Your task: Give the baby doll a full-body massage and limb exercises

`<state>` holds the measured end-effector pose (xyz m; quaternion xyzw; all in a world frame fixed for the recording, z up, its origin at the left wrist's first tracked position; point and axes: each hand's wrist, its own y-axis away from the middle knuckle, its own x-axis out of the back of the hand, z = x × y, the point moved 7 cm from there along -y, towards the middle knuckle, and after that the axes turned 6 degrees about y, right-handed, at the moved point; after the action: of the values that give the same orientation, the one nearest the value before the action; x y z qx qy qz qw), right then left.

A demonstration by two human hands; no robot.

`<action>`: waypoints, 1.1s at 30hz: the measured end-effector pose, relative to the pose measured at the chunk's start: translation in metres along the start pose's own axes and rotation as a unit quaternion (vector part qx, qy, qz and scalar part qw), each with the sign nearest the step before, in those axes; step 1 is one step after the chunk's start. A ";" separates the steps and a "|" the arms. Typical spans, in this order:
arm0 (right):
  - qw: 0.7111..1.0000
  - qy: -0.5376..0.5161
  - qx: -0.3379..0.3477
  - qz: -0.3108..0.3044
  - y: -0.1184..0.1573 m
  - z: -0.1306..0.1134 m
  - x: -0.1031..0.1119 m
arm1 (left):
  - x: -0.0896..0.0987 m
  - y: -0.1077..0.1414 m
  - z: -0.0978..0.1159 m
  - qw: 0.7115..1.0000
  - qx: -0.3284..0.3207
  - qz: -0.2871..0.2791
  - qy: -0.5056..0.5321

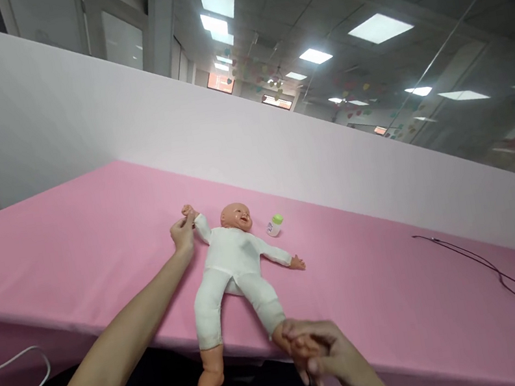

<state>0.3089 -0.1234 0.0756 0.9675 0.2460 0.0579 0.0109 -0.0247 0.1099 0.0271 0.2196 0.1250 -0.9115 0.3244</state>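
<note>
A baby doll [231,253] in a white cloth suit lies on its back on the pink-covered table [98,246], its feet hanging past the front edge. My left hand [182,233] is closed around the doll's hand on the left of the picture, at the end of its raised arm. Down at the front edge, my right hand [331,352] wraps round the doll's foot on the right side. The doll's other arm stretches out on the cloth, and its other foot hangs free.
A small bottle [274,226] with a green cap stands beside the doll's head. A thin black cable [498,271] runs over the table's right side. A white cord [43,360] loops at lower left. A white partition [280,149] borders the table's back.
</note>
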 end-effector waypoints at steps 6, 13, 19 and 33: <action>0.999 -0.029 -0.010 -0.015 0.001 0.029 -0.029 | -0.008 0.004 0.014 0.999 -0.043 -0.025 0.004; 0.980 0.037 0.078 0.181 -0.082 -0.037 -0.002 | -0.052 0.065 0.038 0.921 -0.207 -0.273 -0.186; 0.974 -0.020 0.071 0.215 -0.135 -0.028 0.004 | -0.056 0.072 0.027 0.890 -0.196 -0.320 -0.259; 0.999 -0.024 0.030 -0.002 0.004 0.034 -0.060 | 0.012 -0.023 -0.007 0.999 0.040 0.031 0.000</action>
<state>0.2629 -0.1552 0.0354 0.9679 0.2496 0.0272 -0.0126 -0.0459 0.1232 0.0171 0.2364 0.0821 -0.9052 0.3436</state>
